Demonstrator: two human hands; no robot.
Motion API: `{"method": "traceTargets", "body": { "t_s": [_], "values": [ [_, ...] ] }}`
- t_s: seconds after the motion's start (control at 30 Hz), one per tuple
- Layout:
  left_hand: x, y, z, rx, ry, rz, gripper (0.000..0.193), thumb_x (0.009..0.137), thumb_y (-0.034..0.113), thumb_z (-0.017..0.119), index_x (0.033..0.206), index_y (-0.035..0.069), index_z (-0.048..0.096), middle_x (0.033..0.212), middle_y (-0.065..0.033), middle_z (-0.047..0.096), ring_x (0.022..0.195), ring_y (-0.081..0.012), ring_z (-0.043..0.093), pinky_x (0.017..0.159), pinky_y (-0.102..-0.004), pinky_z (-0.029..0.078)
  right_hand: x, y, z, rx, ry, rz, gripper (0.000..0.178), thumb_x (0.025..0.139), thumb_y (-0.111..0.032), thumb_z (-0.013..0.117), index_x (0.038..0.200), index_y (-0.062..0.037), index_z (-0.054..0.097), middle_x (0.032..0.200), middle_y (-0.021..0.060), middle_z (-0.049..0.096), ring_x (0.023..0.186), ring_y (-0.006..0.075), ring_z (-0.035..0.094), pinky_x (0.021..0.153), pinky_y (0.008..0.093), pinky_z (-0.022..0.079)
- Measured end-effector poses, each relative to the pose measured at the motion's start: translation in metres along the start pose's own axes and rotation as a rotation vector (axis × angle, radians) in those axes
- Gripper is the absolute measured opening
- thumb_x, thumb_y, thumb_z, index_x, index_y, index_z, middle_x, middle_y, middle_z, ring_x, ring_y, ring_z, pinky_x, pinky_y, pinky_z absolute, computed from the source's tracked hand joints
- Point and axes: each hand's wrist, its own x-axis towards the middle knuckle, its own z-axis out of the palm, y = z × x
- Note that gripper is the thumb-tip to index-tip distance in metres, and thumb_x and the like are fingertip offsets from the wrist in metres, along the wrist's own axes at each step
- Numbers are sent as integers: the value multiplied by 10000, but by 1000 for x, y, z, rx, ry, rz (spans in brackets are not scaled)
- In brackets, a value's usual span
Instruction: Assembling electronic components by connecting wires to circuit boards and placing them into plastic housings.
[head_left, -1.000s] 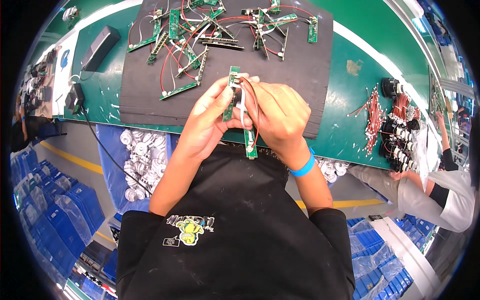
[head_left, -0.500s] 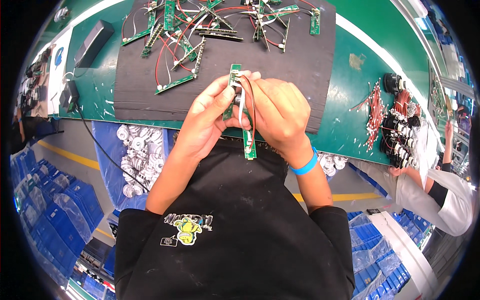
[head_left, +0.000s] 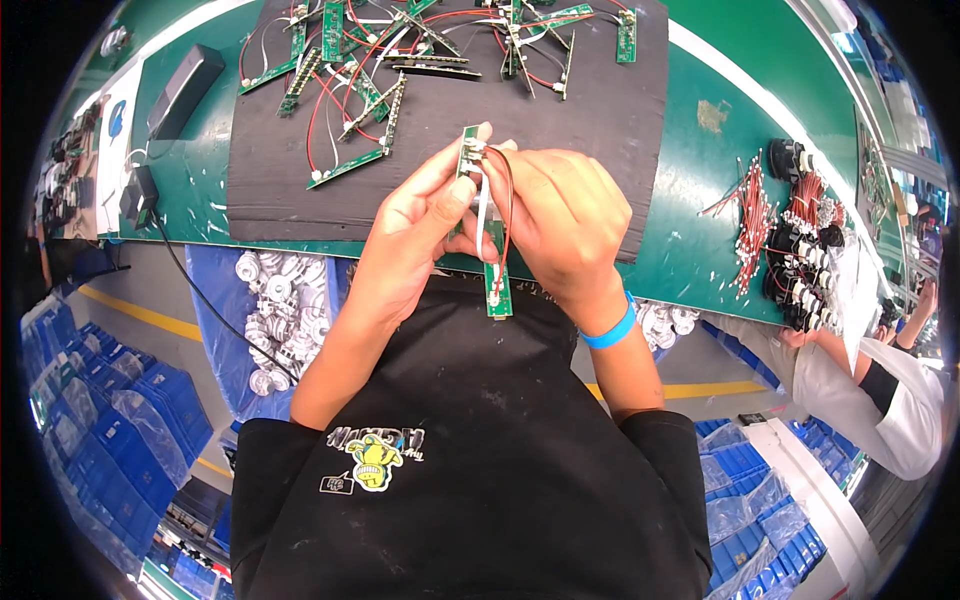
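My left hand (head_left: 415,225) is closed on a narrow green circuit board (head_left: 468,150), held upright between thumb and fingers. White and red-black wires (head_left: 508,190) run from a white connector near its top to a second green circuit board (head_left: 498,292), which hangs lower in front of my black shirt. Close beside the connector, my right hand (head_left: 565,220) has its fingers curled and pinched together. The wires pass across those fingertips, so what they grip is hidden. A blue band circles my right wrist.
A black mat (head_left: 290,210) on the green table bears several wired circuit boards (head_left: 345,170). To the right lie red wire bundles (head_left: 750,225) and black-and-white parts (head_left: 795,270). White parts (head_left: 285,310) fill a blue-lined bin at left. Another person's arm (head_left: 830,350) shows at far right.
My right hand has shifted slightly to the right, its fingertips drawing a little away from the connector. My left hand keeps its hold on the circuit board.
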Motion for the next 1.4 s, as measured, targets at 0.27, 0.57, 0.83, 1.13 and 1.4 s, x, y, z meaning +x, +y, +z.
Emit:
{"method": "traceTargets", "body": {
  "t_s": [0.27,0.57,0.83,1.13,1.4],
  "values": [
    [-1,6,-7,90,-33,-29,515,936,227,539,1389,43,376,988,-30,615,638,-80,571,597,-242,525,-1,-8,0,47,21,97,158,682,3,736,820,-7,661,693,64,617,596,215,597,546,304,452],
    [0,0,-7,97,1,-83,472,941,221,516,1356,23,408,1266,-127,542,625,-82,559,582,-245,514,-9,-6,-4,103,-34,207,178,729,18,687,902,10,644,787,87,617,760,222,598,692,326,458],
    [7,4,-8,81,-42,77,352,942,196,477,1240,10,480,1139,-179,595,707,-130,590,667,-296,519,-86,-53,-33,-163,-185,722,439,698,-151,768,1052,-20,545,919,115,577,865,272,537,757,377,421],
    [4,19,-27,23,9,103,357,933,212,466,1228,12,453,1198,-232,542,645,-162,572,623,-316,506,-88,-50,-25,-215,-177,612,149,733,-82,707,812,-54,583,844,85,576,768,278,534,670,372,407],
    [3,31,-21,187,45,313,304,942,183,468,1193,13,457,1224,-240,534,694,-155,614,672,-304,512,-47,-32,-74,306,140,872,105,830,34,637,922,48,587,774,90,660,741,122,648,667,227,516]
  ]
}}
